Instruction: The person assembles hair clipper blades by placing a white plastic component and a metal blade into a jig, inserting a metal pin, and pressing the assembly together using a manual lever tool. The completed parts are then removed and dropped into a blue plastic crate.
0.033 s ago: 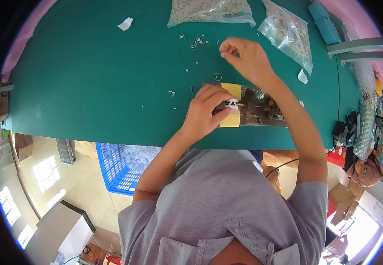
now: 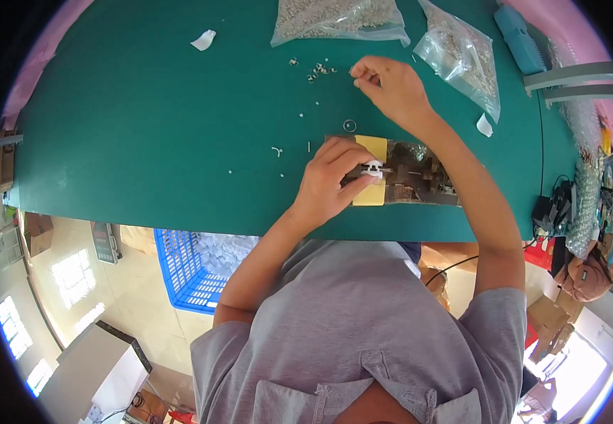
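My left hand point(image 2: 329, 178) pinches a small white plastic part point(image 2: 372, 169) between thumb and fingers. It holds that part over the yellow strip point(image 2: 371, 198) of a dark, worn fixture board point(image 2: 419, 177) lying near the table's front edge. Beyond the board, my right hand point(image 2: 395, 88) hovers low over the table with its fingers curled and thumb close to them. Its fingertips are beside a tiny thin piece, and whether they grip anything is too small to make out. Left of them lies a loose cluster of small metal pieces point(image 2: 319, 71).
Two clear bags of small beige parts, one at the back point(image 2: 342, 21) and one at the back right point(image 2: 458, 60), lie on the green table point(image 2: 144, 141). A small ring point(image 2: 349, 126) and white scraps are scattered about. A blue basket point(image 2: 179, 272) of white pieces stands below the front edge.
My right hand has moved slightly away from me, its fingertips nearer the tiny thin piece. My left hand stays on the white part at the board.
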### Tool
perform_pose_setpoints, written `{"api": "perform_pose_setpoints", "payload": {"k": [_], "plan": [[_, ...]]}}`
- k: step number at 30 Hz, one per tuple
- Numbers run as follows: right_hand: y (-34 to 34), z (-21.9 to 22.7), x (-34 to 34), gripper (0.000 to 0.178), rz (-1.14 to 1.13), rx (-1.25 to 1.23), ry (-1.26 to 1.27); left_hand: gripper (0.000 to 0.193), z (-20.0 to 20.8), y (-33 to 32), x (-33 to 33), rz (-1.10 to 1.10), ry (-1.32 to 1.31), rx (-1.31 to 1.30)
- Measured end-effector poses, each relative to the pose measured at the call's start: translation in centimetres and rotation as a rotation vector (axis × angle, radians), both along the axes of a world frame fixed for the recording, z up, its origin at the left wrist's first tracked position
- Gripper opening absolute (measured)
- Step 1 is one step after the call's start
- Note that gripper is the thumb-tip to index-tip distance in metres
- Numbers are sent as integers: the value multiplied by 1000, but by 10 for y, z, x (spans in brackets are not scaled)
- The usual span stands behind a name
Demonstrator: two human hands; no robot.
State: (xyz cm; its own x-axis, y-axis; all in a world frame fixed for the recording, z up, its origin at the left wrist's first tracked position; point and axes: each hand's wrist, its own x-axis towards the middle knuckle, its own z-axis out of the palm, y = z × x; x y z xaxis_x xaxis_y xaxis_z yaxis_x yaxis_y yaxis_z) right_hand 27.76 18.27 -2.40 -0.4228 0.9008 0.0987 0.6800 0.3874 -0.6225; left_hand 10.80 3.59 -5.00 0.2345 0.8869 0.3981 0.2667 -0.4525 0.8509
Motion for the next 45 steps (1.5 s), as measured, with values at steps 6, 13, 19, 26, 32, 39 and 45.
{"api": "perform_pose_setpoints", "payload": {"k": [6,13,19,26,32,39,45], "plan": [[15,-13,-35,14,-3,140,-61,27,-3,-2,-1,9,-2,10],[23,-18,-21,12,76,229,-147,27,-2,-2,1,1,-31,15],[-60,48,22,18,-16,-488,272,27,-1,-1,-1,6,-41,-3],[-121,59,32,8,46,-216,194,31,1,-2,1,25,-71,-93],[-119,53,30,5,137,-31,51,30,0,-4,4,32,-78,-123],[-126,46,26,8,130,59,55,29,1,-4,3,39,-65,-111],[-141,30,20,12,-39,138,201,30,1,-3,3,37,-73,-116]]}}
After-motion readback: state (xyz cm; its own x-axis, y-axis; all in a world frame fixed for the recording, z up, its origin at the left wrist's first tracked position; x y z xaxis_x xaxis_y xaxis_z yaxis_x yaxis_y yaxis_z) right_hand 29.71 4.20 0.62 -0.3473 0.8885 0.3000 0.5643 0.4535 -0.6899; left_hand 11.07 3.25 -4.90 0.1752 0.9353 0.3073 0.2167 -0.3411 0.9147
